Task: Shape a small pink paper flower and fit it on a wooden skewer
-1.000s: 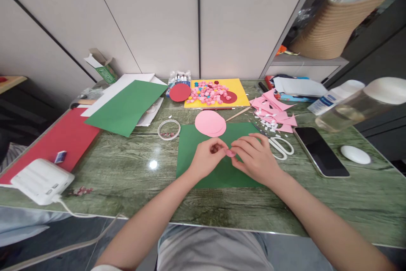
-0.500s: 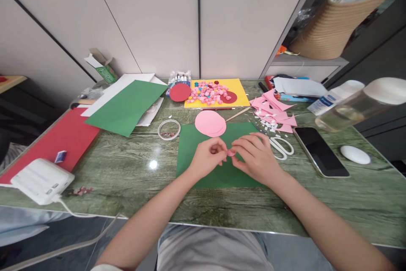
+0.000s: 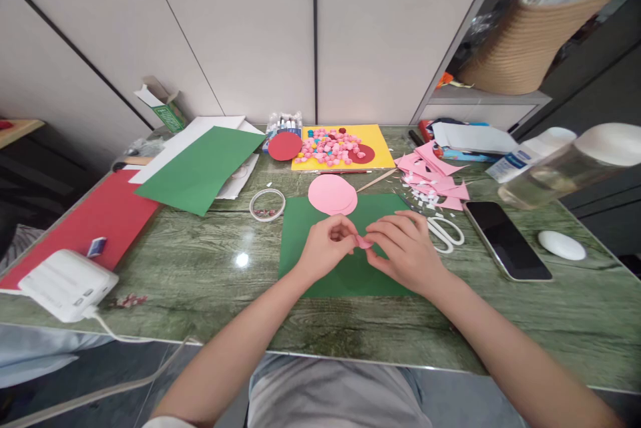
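Over a sheet of green paper [image 3: 320, 274], my left hand [image 3: 326, 244] and my right hand [image 3: 403, 248] pinch a small piece of pink paper [image 3: 363, 242] between them. Its exact shape is partly hidden by my fingertips. Just beyond my left hand, overlapping pink paper circles [image 3: 330, 193] lie across the green sheet's far edge. White-handled scissors [image 3: 445, 233] rest beside my right hand, their blades partly covered. Farther back, a yellow sheet [image 3: 378, 137] carries many small pink balls [image 3: 330, 146], a few blue and yellow ones, and a dark red circle [image 3: 364, 154].
Pink paper scraps [image 3: 433, 171] and white bits lie at the right, near a phone [image 3: 508, 241], a white mouse-like object [image 3: 561, 245] and a bottle [image 3: 555, 181]. A tape roll [image 3: 267, 205], a second green sheet [image 3: 200, 171], red paper [image 3: 100, 221] and a white charger [image 3: 67, 286] occupy the left.
My left fingertips have shifted slightly on the pink piece, and more of it shows between my hands. The things on the table stay in place.
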### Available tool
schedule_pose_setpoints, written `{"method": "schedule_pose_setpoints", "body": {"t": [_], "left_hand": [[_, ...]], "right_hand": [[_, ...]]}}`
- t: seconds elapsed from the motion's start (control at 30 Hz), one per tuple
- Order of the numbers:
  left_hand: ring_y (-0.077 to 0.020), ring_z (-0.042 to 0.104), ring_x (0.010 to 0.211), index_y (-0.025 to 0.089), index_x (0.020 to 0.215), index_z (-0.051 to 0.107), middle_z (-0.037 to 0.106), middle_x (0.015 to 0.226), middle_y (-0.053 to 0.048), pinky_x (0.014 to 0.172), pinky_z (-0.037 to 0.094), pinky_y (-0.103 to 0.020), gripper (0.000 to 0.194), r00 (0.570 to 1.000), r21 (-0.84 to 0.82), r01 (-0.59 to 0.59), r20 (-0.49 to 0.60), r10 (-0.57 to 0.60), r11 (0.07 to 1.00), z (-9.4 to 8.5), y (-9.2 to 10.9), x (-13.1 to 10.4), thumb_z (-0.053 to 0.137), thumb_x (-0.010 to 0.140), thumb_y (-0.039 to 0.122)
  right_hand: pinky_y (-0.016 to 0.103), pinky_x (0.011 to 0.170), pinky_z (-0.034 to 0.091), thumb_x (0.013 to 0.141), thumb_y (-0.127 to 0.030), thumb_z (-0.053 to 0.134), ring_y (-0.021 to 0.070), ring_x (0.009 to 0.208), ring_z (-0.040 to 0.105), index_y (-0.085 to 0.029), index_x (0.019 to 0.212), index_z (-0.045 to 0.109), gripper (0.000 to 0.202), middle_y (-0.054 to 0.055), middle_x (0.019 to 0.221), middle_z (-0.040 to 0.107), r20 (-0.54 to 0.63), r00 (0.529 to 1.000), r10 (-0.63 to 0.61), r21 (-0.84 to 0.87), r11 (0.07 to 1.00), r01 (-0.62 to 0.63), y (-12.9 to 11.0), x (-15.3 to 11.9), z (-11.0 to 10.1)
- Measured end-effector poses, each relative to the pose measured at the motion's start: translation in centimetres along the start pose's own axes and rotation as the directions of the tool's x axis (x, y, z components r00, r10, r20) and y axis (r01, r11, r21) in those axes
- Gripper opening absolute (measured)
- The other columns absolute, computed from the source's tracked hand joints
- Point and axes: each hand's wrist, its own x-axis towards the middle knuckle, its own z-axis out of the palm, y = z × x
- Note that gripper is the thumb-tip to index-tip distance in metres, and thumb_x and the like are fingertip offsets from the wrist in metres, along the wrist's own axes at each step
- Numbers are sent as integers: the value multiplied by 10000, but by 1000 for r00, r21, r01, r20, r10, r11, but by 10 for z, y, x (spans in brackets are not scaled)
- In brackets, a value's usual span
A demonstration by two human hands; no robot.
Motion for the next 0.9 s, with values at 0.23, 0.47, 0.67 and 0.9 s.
{"method": "schedule_pose_setpoints", "body": {"t": [0.23,0.47,0.67,0.9], "left_hand": [[-90,494,593,158,872,603,541,643,25,580,390,-211,207,1000,90,11,-18,-9,996,-1,5,0,632,679,227],[-74,513,583,135,810,575,579,730,-3,604,411,-225,217,987,-165,149,86,-136,975,-4,-2,4,683,661,251],[-59,491,601,141,855,587,566,719,13,575,380,-190,214,982,-247,179,109,-157,952,-6,-6,5,670,662,186],[-61,480,609,140,864,591,557,692,19,584,377,-185,201,987,-223,144,108,-122,964,-7,-2,4,651,675,173]], "right_hand": [[389,890,360,779,-140,596,159,849,594,-202,818,567,78,-12,861,692,-25,999,-22,-66,998,20,-2,1,-2],[392,877,367,782,-143,599,158,835,598,-195,825,566,75,-15,846,697,-28,998,-48,-100,994,45,-1,1,-3],[397,889,360,787,-144,590,162,851,598,-203,822,571,72,-12,869,699,-12,999,-38,-94,995,37,0,-2,-1],[401,894,359,786,-151,600,163,861,596,-192,840,581,70,-10,875,695,0,999,-41,-96,995,41,0,-2,-1]]}}
